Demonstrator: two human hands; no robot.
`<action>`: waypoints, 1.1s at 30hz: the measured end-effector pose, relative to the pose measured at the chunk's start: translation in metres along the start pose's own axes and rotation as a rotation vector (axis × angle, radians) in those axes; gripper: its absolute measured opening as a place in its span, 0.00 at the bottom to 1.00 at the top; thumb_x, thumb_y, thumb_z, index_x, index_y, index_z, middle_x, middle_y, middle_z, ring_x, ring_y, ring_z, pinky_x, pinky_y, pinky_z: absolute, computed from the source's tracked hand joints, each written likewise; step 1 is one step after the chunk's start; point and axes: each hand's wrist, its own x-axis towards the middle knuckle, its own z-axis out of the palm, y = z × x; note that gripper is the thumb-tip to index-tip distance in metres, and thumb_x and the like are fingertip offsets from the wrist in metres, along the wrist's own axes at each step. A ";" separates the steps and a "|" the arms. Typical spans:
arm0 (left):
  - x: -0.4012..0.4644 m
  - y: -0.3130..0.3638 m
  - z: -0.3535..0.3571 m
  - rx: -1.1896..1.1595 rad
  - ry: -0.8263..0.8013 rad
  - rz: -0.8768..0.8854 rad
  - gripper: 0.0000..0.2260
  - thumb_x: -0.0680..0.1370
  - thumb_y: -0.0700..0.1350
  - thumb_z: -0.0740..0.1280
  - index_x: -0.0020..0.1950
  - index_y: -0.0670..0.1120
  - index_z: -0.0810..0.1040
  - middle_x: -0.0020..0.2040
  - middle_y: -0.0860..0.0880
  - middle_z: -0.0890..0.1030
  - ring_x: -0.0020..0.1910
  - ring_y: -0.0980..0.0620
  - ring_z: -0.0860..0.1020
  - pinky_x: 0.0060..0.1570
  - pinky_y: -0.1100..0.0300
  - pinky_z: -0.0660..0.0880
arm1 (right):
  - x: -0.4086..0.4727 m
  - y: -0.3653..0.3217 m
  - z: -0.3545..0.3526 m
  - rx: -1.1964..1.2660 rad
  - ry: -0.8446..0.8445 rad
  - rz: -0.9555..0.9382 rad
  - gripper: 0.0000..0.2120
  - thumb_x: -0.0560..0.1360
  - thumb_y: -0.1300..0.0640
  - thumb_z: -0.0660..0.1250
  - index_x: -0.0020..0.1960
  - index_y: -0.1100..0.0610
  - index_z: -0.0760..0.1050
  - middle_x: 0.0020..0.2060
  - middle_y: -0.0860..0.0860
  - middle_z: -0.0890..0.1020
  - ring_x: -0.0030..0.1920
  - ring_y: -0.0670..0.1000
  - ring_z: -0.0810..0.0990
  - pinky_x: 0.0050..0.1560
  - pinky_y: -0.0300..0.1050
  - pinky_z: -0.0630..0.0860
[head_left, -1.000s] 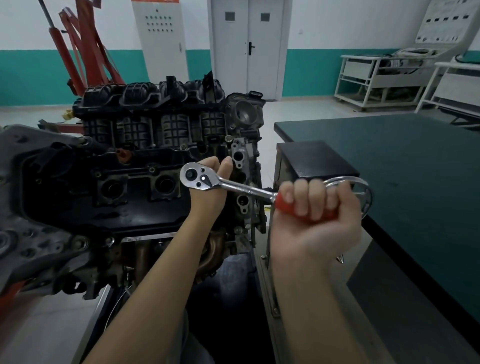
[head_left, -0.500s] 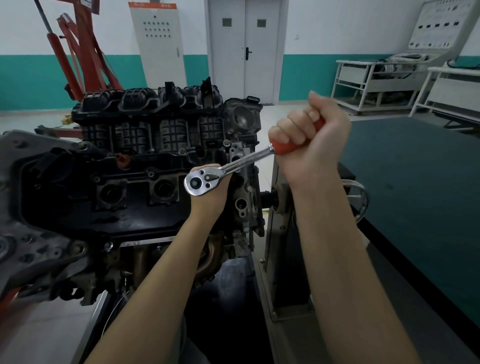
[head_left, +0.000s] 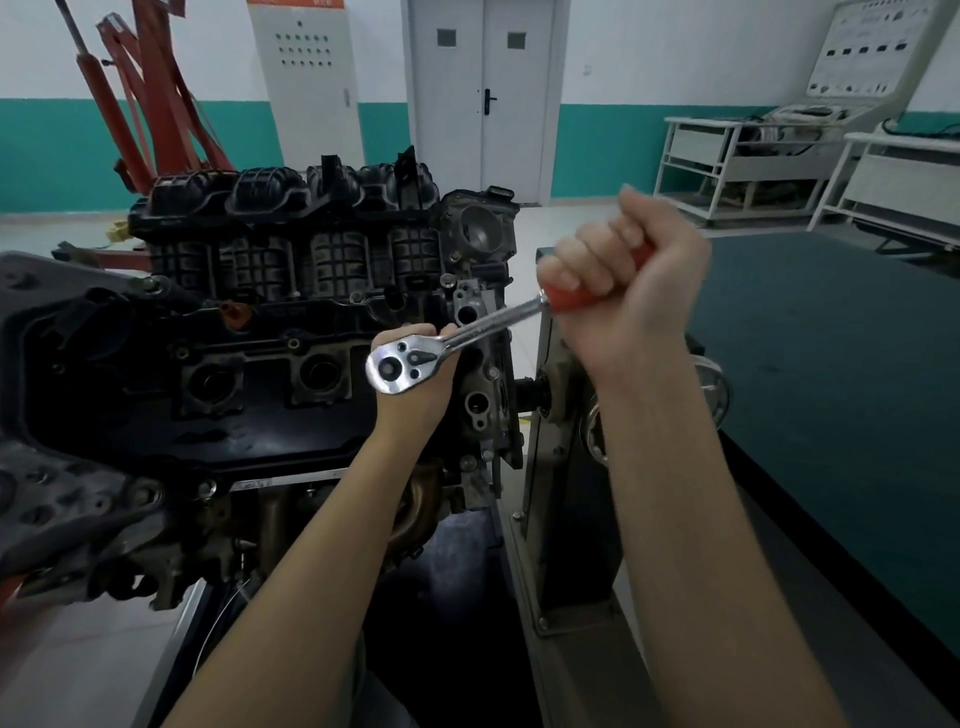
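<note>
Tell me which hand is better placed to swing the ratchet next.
The right hand: it grips the ratchet by its red handle, ready to lever. The left hand only cups the ratchet head from behind, steadying it.

Green table (head_left: 831, 364), red hoist (head_left: 150, 104), perhaps trolleys (head_left: 737, 166).

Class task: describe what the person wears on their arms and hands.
The left hand and the right hand are bare: no gloves, rings or watch show. The left forearm and the right forearm are uncovered, with no sleeve in view.
</note>
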 end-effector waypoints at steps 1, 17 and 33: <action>-0.001 0.001 0.000 -0.011 -0.024 0.004 0.18 0.70 0.49 0.66 0.25 0.46 0.62 0.22 0.58 0.65 0.23 0.60 0.62 0.27 0.64 0.61 | 0.009 -0.002 0.005 -0.028 -0.007 0.045 0.19 0.76 0.62 0.56 0.27 0.54 0.60 0.18 0.46 0.60 0.19 0.45 0.58 0.23 0.35 0.61; 0.000 0.011 0.000 -0.065 0.016 -0.013 0.21 0.71 0.41 0.64 0.23 0.35 0.59 0.24 0.47 0.60 0.23 0.57 0.56 0.26 0.61 0.53 | -0.053 0.026 -0.019 0.184 0.117 -0.224 0.17 0.70 0.59 0.57 0.24 0.52 0.59 0.18 0.46 0.59 0.20 0.47 0.56 0.25 0.37 0.61; -0.002 0.005 0.002 -0.098 0.027 0.013 0.22 0.75 0.34 0.66 0.27 0.46 0.59 0.20 0.58 0.60 0.21 0.60 0.57 0.24 0.68 0.57 | -0.081 0.043 -0.023 0.252 0.245 -0.311 0.19 0.75 0.59 0.55 0.25 0.53 0.61 0.19 0.47 0.60 0.21 0.47 0.59 0.25 0.40 0.65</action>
